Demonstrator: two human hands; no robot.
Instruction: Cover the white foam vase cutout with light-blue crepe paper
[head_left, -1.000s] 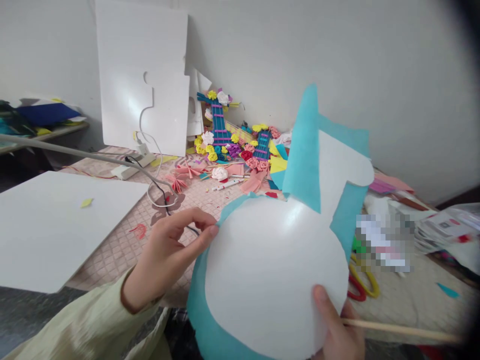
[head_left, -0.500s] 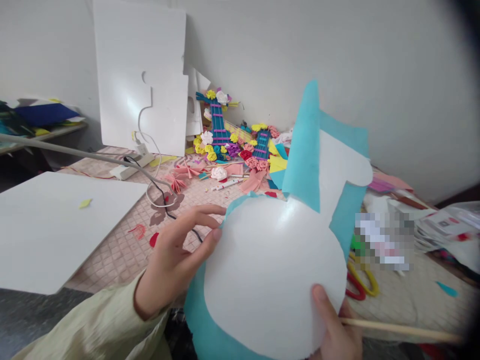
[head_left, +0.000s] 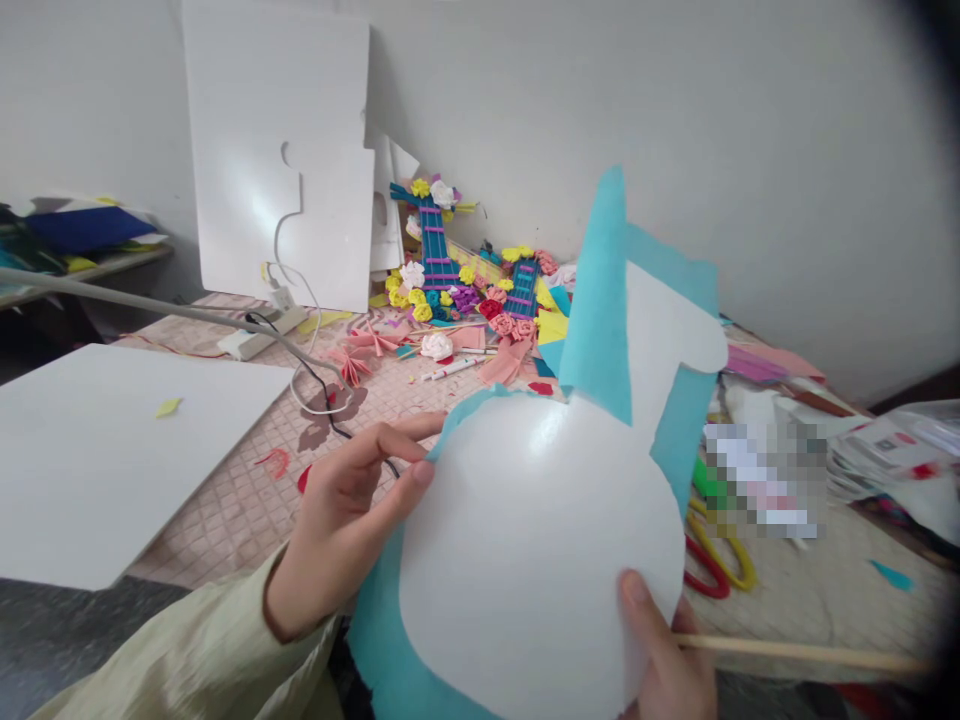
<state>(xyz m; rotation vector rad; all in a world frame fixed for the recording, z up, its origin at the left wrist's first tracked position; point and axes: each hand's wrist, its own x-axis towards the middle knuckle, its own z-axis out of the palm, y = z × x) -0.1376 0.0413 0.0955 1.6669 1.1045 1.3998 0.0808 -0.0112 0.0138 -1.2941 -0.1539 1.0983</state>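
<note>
A white guitar-shaped foam board cutout is held up in front of me, its neck pointing up and right. Turquoise paper lies behind it and sticks out around the outline; one flap folds forward beside the neck. My left hand pinches the paper's edge at the cutout's upper left between thumb and fingers. My right hand grips the lower right of the cutout, thumb on the white face, fingers behind. A thin wooden stick juts rightward from that hand.
Small guitars with paper flowers lean at the wall. A large white board stands behind a power strip with cables. Another white board lies left. Yellow-and-red-handled scissors and plastic bags are right.
The cutout and paper have shifted slightly left. My left thumb and fingers have closed from apart onto the paper's edge. My right hand keeps its hold.
</note>
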